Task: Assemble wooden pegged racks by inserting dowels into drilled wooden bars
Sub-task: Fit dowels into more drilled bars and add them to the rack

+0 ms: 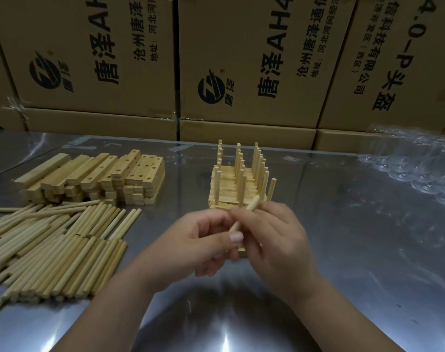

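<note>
Ctr frame: R hand pinches a dowel in curled fingers, dowel tilted up-right. L hand is curled round a wooden bar, mostly hidden, only its end showing btwn the hands. Finished racks stacked just behind the hands; drilled bars upper left, loose dowels lower left, all on metal table.

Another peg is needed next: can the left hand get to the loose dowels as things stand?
Probably yes: the loose dowels lie uncovered to the left of the left hand, bare table between; but that hand grips a bar and must free itself first.
</note>
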